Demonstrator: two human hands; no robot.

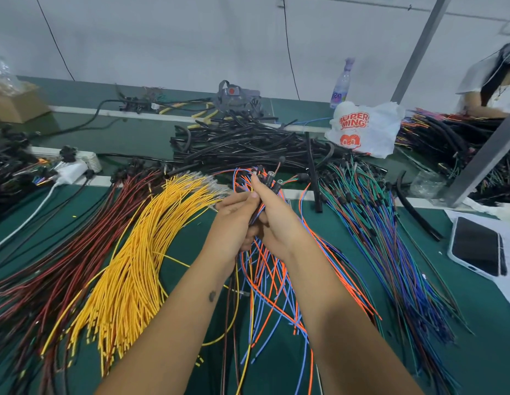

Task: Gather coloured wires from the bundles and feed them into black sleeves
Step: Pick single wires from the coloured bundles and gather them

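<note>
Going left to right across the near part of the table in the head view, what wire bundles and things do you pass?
Dark red wires → yellow wires → orange and blue wires held by both hands → blue and green wires → phone.

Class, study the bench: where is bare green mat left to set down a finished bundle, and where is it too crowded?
Bare mat shows between the yellow wires and the left hand, and more between the green-and-blue wires and the phone. It is crowded at the black sleeves, the red wires and beneath both hands.
</note>
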